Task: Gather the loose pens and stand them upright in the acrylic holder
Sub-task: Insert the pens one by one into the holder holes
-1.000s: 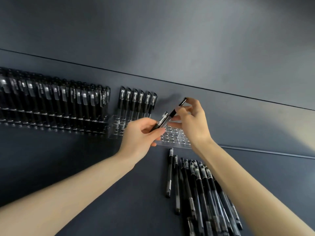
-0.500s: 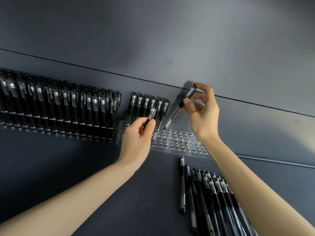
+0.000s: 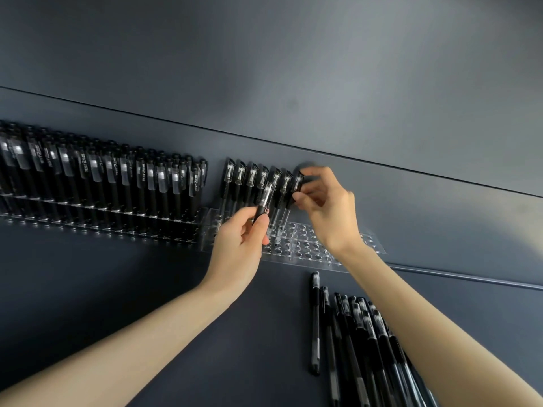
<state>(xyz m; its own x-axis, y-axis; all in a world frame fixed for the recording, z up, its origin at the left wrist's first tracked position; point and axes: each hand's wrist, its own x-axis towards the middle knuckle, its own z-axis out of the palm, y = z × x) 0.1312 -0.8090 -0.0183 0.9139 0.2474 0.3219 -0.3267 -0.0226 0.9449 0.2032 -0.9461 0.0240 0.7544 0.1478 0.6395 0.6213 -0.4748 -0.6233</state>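
Observation:
A clear acrylic holder (image 3: pixel 308 249) with rows of round holes lies along the back of the dark table. Several black pens (image 3: pixel 249 180) stand upright in its back row. My right hand (image 3: pixel 326 207) pinches the top of one upright pen (image 3: pixel 296 185) at the right end of that row, its tip down in a hole. My left hand (image 3: pixel 238 245) grips another black pen (image 3: pixel 264 201) near upright, just in front of the row. A pile of loose black pens (image 3: pixel 352 333) lies flat in front of the holder, partly under my right forearm.
To the left, a long holder (image 3: pixel 97 212) is packed with many upright black pens (image 3: pixel 117 177). A grey wall panel rises right behind the holders. The dark tabletop (image 3: pixel 132 289) spreads out in front.
My right hand has lowered its pen from a tilt into an upright stand in the back row. My left hand has raised its pen closer to the row. The view has shifted slightly.

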